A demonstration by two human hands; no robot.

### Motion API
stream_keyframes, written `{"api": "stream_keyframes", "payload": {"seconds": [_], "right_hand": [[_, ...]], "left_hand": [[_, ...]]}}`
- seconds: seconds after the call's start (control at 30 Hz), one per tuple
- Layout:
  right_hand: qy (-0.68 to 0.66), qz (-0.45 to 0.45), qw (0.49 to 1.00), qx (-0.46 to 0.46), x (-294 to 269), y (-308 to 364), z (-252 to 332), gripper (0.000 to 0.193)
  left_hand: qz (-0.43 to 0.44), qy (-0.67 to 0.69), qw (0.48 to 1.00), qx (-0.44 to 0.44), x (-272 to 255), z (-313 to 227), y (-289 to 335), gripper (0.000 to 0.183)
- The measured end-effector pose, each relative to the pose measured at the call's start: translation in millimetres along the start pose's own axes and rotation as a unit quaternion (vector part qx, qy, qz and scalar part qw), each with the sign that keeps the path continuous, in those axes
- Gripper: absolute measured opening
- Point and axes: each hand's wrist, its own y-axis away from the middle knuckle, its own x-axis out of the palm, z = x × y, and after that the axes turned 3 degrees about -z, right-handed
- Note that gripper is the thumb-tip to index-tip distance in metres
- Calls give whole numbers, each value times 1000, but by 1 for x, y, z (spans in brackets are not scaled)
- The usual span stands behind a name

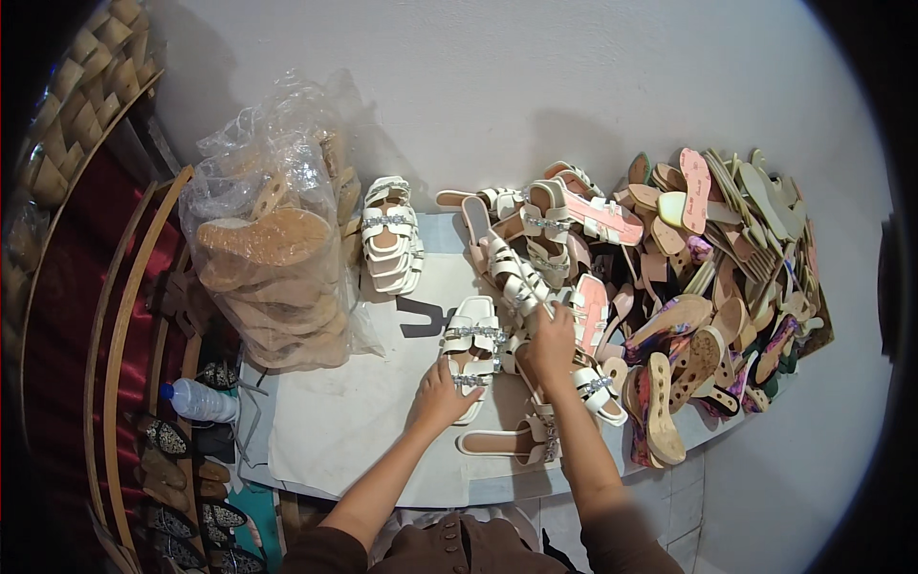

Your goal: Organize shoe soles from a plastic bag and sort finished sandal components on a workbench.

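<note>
My left hand (pixel 443 394) is closed around the side of a pair of white sandals (pixel 475 314) with jewelled straps, which overlap on the table. To their right, my right hand (pixel 552 352) grips a white strappy sandal (pixel 516 273) at the edge of a loose heap; its fingertips are partly hidden. Below that hand lies a tan-soled sandal (pixel 492 443) with a jewelled strap. A neat stack of white jewelled sandals (pixel 390 234) stands farther back, near the wall. Between that stack and my left hand is a dark grey flat cutout (pixel 421 319).
A clear plastic bag (pixel 273 244) full of brown soles stands at the back left. Soles and wedge heels (pixel 712 277) pile up on the right, reaching the table's edge. A water bottle (pixel 203 400) and a wooden shoe rack (pixel 129 316) are at the left.
</note>
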Motion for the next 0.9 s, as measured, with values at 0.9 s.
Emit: {"api": "stream_keyframes", "payload": {"seconds": [0.9], "right_hand": [[-572, 432, 566, 407, 48, 60, 98, 64]], "left_hand": [[-138, 107, 976, -133, -29, 27, 56, 100]]}}
